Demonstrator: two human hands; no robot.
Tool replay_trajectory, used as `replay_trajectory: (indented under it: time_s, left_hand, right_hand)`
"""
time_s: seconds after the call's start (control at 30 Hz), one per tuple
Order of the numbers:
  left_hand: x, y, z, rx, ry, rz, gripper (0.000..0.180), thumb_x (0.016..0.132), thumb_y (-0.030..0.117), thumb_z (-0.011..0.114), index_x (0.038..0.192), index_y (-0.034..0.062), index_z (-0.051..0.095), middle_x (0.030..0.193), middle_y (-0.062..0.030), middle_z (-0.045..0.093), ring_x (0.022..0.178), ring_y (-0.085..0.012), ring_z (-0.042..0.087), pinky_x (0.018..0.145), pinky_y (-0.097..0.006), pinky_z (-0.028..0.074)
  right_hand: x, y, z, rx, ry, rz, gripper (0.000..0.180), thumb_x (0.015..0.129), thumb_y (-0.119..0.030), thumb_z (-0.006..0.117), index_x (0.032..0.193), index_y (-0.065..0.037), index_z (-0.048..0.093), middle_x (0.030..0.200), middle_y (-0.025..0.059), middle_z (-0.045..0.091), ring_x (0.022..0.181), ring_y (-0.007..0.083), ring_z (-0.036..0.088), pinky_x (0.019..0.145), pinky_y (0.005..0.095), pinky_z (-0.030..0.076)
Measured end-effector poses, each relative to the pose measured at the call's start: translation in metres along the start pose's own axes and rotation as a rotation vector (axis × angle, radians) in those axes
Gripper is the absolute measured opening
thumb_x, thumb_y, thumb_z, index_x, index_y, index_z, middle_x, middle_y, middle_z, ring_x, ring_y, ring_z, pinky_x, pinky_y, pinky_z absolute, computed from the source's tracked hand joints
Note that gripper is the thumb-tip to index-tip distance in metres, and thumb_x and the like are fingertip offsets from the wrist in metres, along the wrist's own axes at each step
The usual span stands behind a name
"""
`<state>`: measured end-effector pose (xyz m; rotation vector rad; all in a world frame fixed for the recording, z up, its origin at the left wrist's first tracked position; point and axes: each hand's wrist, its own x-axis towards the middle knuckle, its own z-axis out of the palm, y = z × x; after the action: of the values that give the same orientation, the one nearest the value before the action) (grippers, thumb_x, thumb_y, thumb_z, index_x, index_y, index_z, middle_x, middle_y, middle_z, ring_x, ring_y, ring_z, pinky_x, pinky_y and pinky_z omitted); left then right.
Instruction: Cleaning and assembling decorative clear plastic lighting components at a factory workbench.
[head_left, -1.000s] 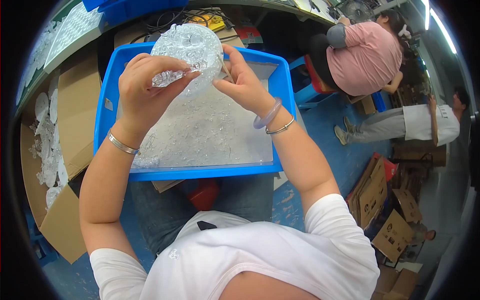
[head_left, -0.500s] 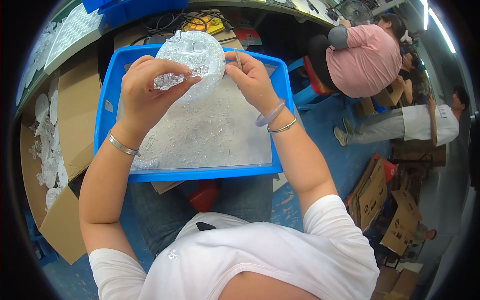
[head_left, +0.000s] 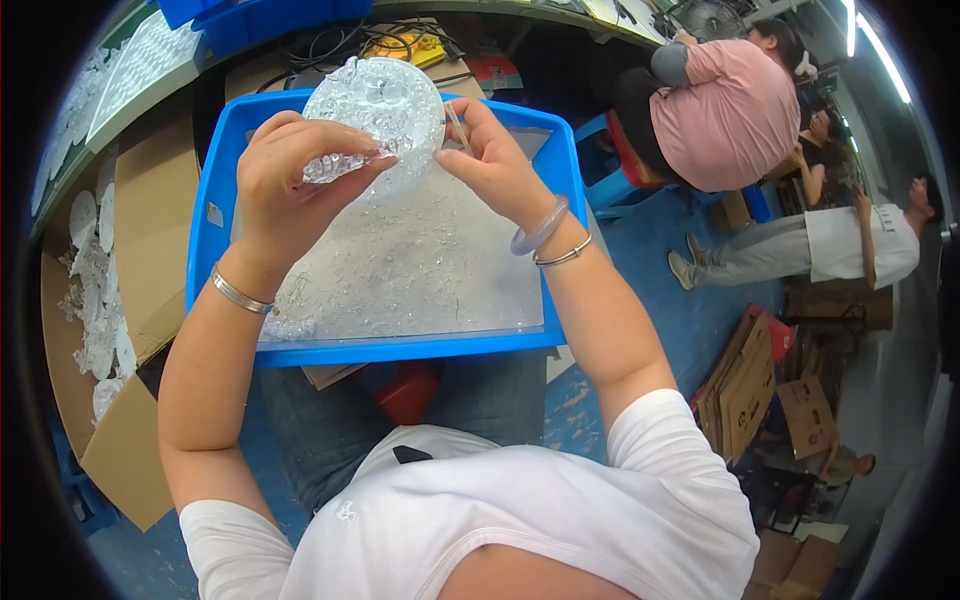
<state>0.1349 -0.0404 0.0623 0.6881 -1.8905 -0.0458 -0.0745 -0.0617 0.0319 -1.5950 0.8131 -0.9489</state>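
Observation:
My left hand is closed on the left side of a clear, bumpy plastic disc, with see-through lumps under the fingers. My right hand meets the disc's right edge, pinching a thin, pale, flat strip whose kind I cannot make out. Both hands hold these over the far part of a blue tray. Small clear plastic fragments lie scattered across the tray's pale bottom.
At the left, a cardboard box holds several clear discs and pieces. A white textured panel and a blue bin stand beyond. Black cables lie behind the tray. A seated person in pink works at the right.
The disc has shifted slightly left and tilted a little. My right hand has moved slightly left along with it, and the strip now slants more at the disc's edge.

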Motion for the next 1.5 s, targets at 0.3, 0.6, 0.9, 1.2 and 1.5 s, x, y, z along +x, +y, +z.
replay_trajectory:
  time_s: [0.3,0.6,0.9,1.2,1.5]
  left_hand:
    - [-0.002,0.0,-0.001,0.003,0.002,-0.003,0.02,0.059,0.008,0.077,0.072,0.0105,0.063,0.073,-0.0007,0.065,0.062,-0.011,0.059,0.061,-0.024,0.039]
    - [0.001,0.001,-0.002,-0.018,0.012,-0.001,0.02,0.059,0.008,0.077,0.072,0.0105,0.062,0.072,-0.0007,0.065,0.062,-0.0109,0.058,0.059,-0.024,0.039]
    - [0.0,0.001,0.0,-0.028,0.002,0.001,0.021,0.058,0.008,0.077,0.071,0.0103,0.062,0.073,-0.0013,0.065,0.062,-0.0118,0.058,0.059,-0.024,0.039]
    - [0.001,0.002,-0.002,-0.025,0.0,0.03,0.02,0.059,0.009,0.077,0.072,0.0113,0.063,0.074,-0.0009,0.065,0.063,-0.0114,0.059,0.059,-0.024,0.039]
    - [0.0,0.005,-0.003,0.016,-0.025,0.088,0.02,0.058,0.009,0.076,0.072,0.0124,0.064,0.073,-0.001,0.065,0.067,-0.0123,0.061,0.058,-0.024,0.039]
  right_hand:
    - [-0.002,-0.007,0.001,0.005,0.051,0.024,0.027,0.082,-0.01,0.048,0.108,-0.006,0.043,0.089,0.0018,0.055,0.064,0.0012,0.045,0.054,0.015,0.036]
    - [-0.001,-0.007,-0.003,0.063,0.044,0.037,0.019,0.086,-0.014,0.044,0.104,-0.008,0.047,0.066,-0.0066,0.044,0.048,-0.0013,0.03,0.042,0.0138,0.023]
    - [0.0,-0.003,-0.005,0.062,0.152,-0.007,0.014,0.086,-0.014,0.044,0.09,-0.005,0.053,0.062,-0.0066,0.045,0.045,-0.0016,0.029,0.04,0.0144,0.02]
    - [-0.002,-0.011,-0.004,0.101,0.094,-0.011,0.015,0.082,-0.012,0.05,0.094,-0.005,0.054,0.064,-0.0054,0.05,0.046,-0.0008,0.031,0.041,0.0151,0.023]
    - [-0.001,-0.004,-0.004,0.024,0.133,-0.055,0.017,0.077,-0.008,0.055,0.094,-0.005,0.055,0.072,-0.0018,0.056,0.056,0.0003,0.043,0.047,0.0135,0.03]
